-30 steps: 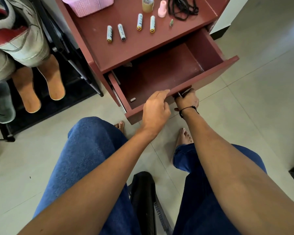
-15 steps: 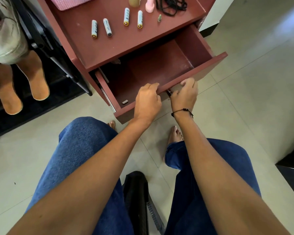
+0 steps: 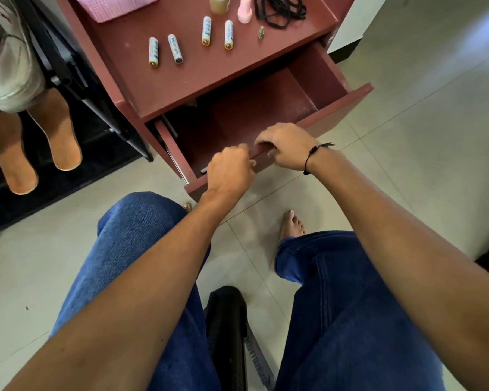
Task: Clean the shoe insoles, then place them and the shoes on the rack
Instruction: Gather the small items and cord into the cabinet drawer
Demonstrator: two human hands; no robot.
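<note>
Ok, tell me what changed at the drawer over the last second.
The right hand came up from under the drawer front and now curls over its top edge. The left hand slid along the same edge and closed up beside it, fingers over the rim. The drawer is open as before; the batteries on the cabinet top and the insoles on the rack have not moved.

Pale floor tiles [image 3: 407, 165] with thin grout lines fill the near and right ground, brightest at far right (a soft sheen of light there). A reddish-brown cabinet [image 3: 198, 71] stands at far centre, its drawer [image 3: 322, 77] pulled out. Behind it, far right, a white wall [image 3: 359, 18] meets a dark skirting [image 3: 343, 53].
</note>
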